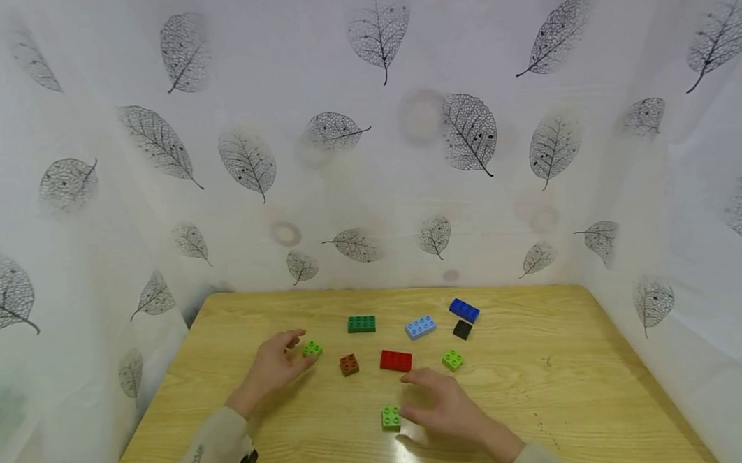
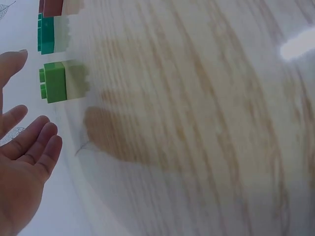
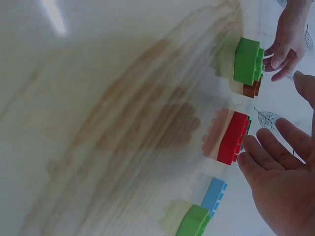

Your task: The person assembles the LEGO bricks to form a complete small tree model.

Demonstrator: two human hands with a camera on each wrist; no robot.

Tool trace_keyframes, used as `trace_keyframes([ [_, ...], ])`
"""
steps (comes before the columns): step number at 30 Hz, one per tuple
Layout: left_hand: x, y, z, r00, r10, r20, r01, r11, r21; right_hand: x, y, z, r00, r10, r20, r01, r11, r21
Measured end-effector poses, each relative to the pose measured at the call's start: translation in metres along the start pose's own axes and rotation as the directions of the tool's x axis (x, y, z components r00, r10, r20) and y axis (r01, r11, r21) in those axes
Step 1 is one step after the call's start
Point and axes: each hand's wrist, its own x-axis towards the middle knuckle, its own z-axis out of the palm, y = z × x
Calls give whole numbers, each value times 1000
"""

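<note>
My left hand [image 1: 276, 361] is over the left of the table, thumb and fingers parted around a lime green brick [image 1: 312, 349]. In the left wrist view a gap shows between that brick [image 2: 55, 82] and the fingers. My right hand [image 1: 444, 403] hovers with its fingers spread and holds nothing. Its thumb is beside another lime green brick [image 1: 390, 419]; whether they touch, I cannot tell. Just past its fingertips lies a red brick [image 1: 396, 361], which the right wrist view also shows near the fingers. A brown brick [image 1: 349, 364] lies between the hands.
Behind lie a dark green brick [image 1: 362, 324], a light blue one [image 1: 420, 327], a dark blue one [image 1: 464, 310] and a black one [image 1: 462, 329]. A third lime green brick [image 1: 452, 359] is right of the red one. Leaf-patterned sheeting [image 1: 373, 190] surrounds the wooden table [image 1: 564, 381].
</note>
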Motion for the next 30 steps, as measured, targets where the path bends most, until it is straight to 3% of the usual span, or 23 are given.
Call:
trace_keyframes([
  [9, -5, 3, 7, 992, -127, 19, 128, 991, -48, -2, 0, 9, 994, 41, 103, -40, 999, -14],
  [16, -6, 3, 11, 988, -157, -3, 157, 986, -57, -2, 3, 12, 987, 62, 146, -61, 998, -10],
  [30, -7, 5, 14, 986, -166, 16, 166, 986, 0, -4, 5, 20, 990, 72, 122, -60, 994, -96],
])
